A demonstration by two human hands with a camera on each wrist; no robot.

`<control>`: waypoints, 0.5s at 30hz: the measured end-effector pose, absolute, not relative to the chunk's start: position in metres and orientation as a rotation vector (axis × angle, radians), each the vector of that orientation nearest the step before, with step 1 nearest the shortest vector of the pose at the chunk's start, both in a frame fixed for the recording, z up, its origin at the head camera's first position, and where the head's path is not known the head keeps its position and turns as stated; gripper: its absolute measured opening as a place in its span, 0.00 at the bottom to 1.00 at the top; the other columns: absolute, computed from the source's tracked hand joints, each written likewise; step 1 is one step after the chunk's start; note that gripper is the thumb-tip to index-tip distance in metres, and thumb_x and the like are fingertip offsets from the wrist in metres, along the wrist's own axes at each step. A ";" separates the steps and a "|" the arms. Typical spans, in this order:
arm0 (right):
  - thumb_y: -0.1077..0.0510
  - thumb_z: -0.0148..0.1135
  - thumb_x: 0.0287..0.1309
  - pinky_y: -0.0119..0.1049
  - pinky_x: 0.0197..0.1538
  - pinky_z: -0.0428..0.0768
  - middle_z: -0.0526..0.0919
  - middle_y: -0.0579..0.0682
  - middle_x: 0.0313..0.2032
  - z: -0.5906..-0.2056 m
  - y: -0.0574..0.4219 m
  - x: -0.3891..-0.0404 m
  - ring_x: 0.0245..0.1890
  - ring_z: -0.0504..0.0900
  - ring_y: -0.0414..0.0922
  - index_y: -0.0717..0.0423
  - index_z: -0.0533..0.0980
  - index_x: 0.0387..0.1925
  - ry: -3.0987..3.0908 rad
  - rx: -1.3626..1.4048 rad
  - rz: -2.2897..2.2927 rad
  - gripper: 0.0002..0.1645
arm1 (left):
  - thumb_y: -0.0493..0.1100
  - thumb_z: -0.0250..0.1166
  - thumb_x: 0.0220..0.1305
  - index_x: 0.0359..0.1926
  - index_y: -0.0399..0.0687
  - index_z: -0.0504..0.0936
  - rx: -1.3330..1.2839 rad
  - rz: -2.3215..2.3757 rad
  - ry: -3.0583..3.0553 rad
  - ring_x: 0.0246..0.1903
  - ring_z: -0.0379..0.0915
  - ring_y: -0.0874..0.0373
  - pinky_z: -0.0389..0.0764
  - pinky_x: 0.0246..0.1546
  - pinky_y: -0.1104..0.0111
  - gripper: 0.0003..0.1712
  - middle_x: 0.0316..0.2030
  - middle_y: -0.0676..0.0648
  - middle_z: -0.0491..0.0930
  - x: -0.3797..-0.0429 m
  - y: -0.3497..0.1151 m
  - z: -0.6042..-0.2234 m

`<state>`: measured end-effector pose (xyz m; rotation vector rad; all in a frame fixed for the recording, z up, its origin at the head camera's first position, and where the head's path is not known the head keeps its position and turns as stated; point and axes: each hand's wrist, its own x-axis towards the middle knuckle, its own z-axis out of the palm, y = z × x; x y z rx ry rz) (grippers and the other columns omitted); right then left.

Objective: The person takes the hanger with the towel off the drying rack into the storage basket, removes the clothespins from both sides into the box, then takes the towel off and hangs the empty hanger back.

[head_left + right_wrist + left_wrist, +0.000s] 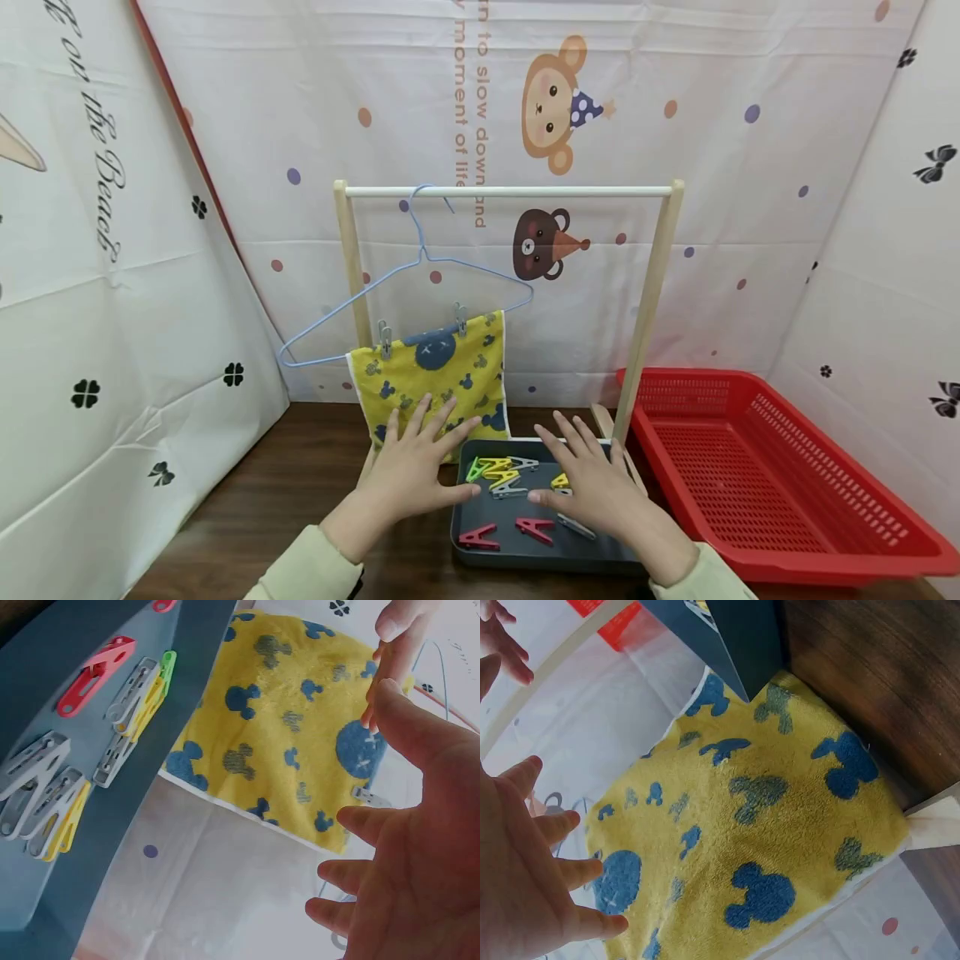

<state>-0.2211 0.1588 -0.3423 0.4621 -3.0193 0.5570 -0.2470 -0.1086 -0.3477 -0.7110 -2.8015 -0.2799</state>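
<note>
Left hand (412,468) and right hand (596,487) are hovering, fingers spread wide, gripping nothing. A dark rectangular tray (504,511) is partly hiding a yellow, blue-patterned cloth (450,377).

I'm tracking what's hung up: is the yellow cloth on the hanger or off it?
On: the yellow cloth hangs from the blue hanger, with gray clips gripping its top edge.

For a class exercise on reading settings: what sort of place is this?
Probably a staged laundry setup: a yellow cloth hangs clipped to a hanger on a rack, clothespins lie in a tray, and printed sheeting hangs behind.
</note>
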 end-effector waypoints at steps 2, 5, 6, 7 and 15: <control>0.33 0.71 0.56 0.83 0.69 0.41 0.50 0.56 0.82 -0.338 0.159 -0.220 0.81 0.48 0.64 0.44 0.59 0.79 -3.025 0.457 0.551 0.55 | 0.74 0.67 0.57 0.77 0.72 0.64 -0.707 -0.264 -2.801 0.80 0.45 0.34 0.51 0.71 0.26 0.48 0.81 0.46 0.56 -0.247 -0.108 -0.345; 0.34 0.71 0.56 0.82 0.70 0.42 0.51 0.56 0.82 -0.333 0.160 -0.219 0.81 0.47 0.64 0.44 0.59 0.79 -3.022 0.449 0.527 0.55 | 0.75 0.67 0.57 0.77 0.73 0.63 -0.693 -0.236 -2.797 0.80 0.46 0.35 0.52 0.71 0.26 0.49 0.81 0.48 0.56 -0.247 -0.108 -0.339; 0.34 0.71 0.56 0.82 0.70 0.42 0.51 0.56 0.82 -0.331 0.160 -0.218 0.81 0.47 0.64 0.44 0.59 0.79 -3.019 0.449 0.525 0.55 | 0.75 0.67 0.57 0.77 0.73 0.63 -0.687 -0.229 -2.797 0.80 0.46 0.35 0.51 0.71 0.27 0.49 0.81 0.48 0.56 -0.247 -0.108 -0.337; 0.34 0.71 0.55 0.82 0.70 0.43 0.51 0.57 0.82 -0.330 0.161 -0.218 0.81 0.47 0.64 0.44 0.59 0.79 -3.017 0.450 0.520 0.55 | 0.74 0.67 0.57 0.77 0.73 0.63 -0.686 -0.227 -2.797 0.81 0.46 0.36 0.51 0.71 0.26 0.49 0.81 0.48 0.56 -0.247 -0.108 -0.335; 0.33 0.71 0.55 0.82 0.70 0.41 0.51 0.57 0.82 -0.324 0.162 -0.217 0.81 0.46 0.65 0.45 0.60 0.79 -3.025 0.457 0.536 0.56 | 0.75 0.67 0.58 0.76 0.74 0.63 -0.707 -0.210 -2.796 0.81 0.45 0.36 0.51 0.71 0.27 0.48 0.81 0.47 0.56 -0.245 -0.105 -0.327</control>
